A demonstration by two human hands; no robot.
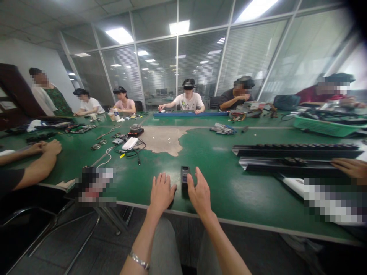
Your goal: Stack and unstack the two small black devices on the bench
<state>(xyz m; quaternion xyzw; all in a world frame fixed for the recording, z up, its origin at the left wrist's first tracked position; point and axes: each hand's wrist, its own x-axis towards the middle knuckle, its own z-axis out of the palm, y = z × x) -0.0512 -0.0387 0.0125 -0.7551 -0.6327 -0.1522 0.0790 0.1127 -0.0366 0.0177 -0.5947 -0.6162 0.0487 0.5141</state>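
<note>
A small dark rectangular device (185, 172) with a square recess at its far end stands on the green tabletop (223, 191). What kind of device it is, I cannot tell. To its left, my left hand (161, 191) rests palm down near the table edge, fingers stretched out and thumb toward the device. My right hand (200, 194) is on the other side, tilted on edge with its fingers extended. It covers part of the device's right side; whether it touches the device is unclear. Neither hand holds anything.
Long black rails (275, 164) lie to the right, near another person's hand (348, 168). A white box (130, 143) with cables sits at the left, beyond a person's folded hands (50, 147). Farther off are pliers-like tools (223, 129), a green basket (329, 128) and several seated people.
</note>
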